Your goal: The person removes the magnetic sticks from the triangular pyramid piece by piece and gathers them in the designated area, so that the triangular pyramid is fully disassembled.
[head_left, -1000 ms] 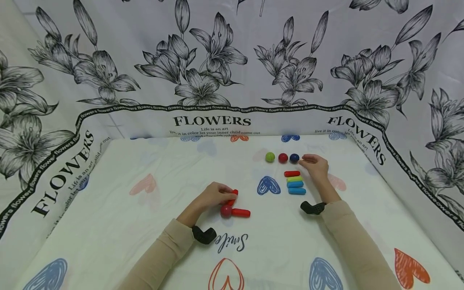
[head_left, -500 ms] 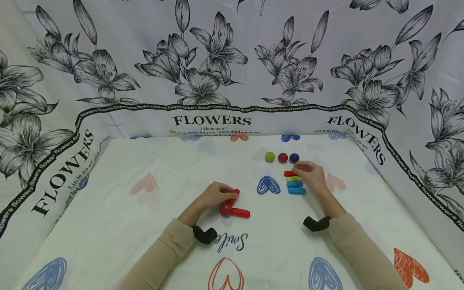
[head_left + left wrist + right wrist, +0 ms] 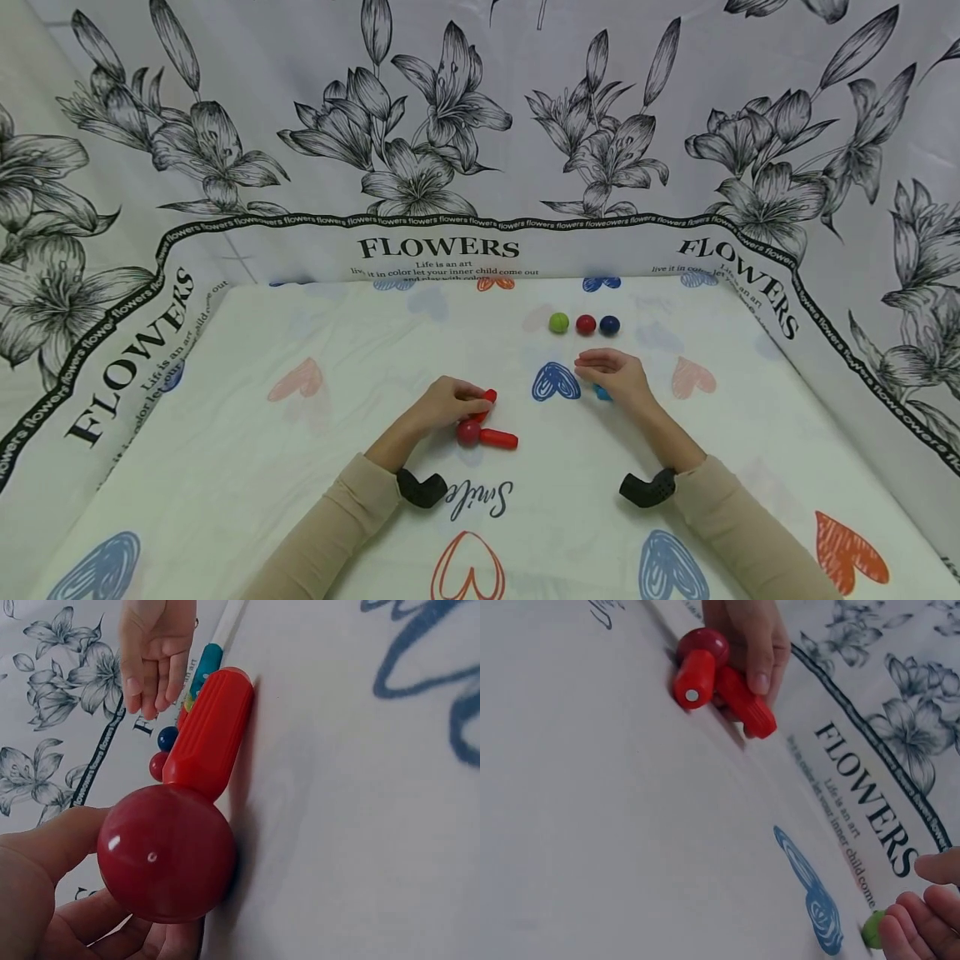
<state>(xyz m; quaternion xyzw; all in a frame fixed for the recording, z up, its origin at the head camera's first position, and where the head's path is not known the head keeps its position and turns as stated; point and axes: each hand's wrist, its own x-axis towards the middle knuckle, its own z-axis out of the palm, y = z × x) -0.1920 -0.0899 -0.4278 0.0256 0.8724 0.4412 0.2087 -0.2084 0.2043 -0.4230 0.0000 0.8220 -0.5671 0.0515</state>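
My left hand (image 3: 446, 402) pinches a red ribbed rod (image 3: 748, 709) by its side. That rod meets a dark red ball (image 3: 468, 432) on the cloth, and another red rod (image 3: 498, 438) sticks out from the ball to the right. In the right wrist view this second rod shows a small silvery disc on its end. My right hand (image 3: 618, 377) hovers over the group of coloured rods with its fingers loosely extended and nothing between them. It covers most of those rods in the head view; part of a blue rod (image 3: 602, 392) shows below the fingers.
Behind my right hand stand a green ball (image 3: 558, 322), a red ball (image 3: 586, 324) and a dark blue ball (image 3: 610, 325) in a row. White heart-printed cloth (image 3: 360, 333) covers the table. A floral curtain (image 3: 442, 167) hangs at the back and sides.
From beside the dark blue ball, my right hand has moved toward me and left, over the coloured rods. My left hand, its rod and the ball have stayed put.
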